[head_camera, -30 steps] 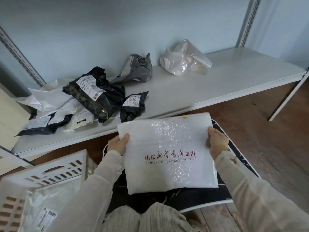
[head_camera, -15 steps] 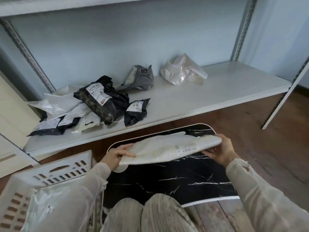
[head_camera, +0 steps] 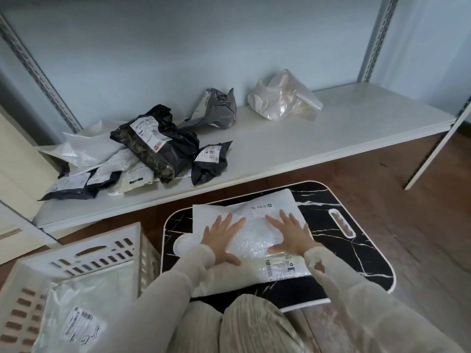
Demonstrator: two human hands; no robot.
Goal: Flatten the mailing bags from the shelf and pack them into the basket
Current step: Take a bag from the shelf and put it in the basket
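A white bubble mailing bag point(head_camera: 254, 233) lies label side up on a black marble-patterned lap tray point(head_camera: 356, 250). My left hand point(head_camera: 223, 238) presses flat on its left part, fingers spread. On the bag's right part my right hand point(head_camera: 290, 235) presses the same way. To the lower left stands the white slotted basket point(head_camera: 84, 253) with a whitish mailing bag point(head_camera: 76, 309) inside. Several crumpled bags sit on the white shelf point(head_camera: 318, 146): a black labelled one point(head_camera: 155, 141), a small black one point(head_camera: 211, 161), a grey one point(head_camera: 214, 110) and a clear one point(head_camera: 280, 98).
More white and black bags point(head_camera: 84, 161) are piled at the shelf's left end. Metal shelf uprights point(head_camera: 372, 39) stand at the back and a leg point(head_camera: 433, 154) at the right. Wooden floor point(head_camera: 407, 225) surrounds the tray. My knees point(head_camera: 229, 324) show below it.
The white bag was held up by both hands with its red print facing me, then turned over and laid on the tray. Both hands now press flat on it.
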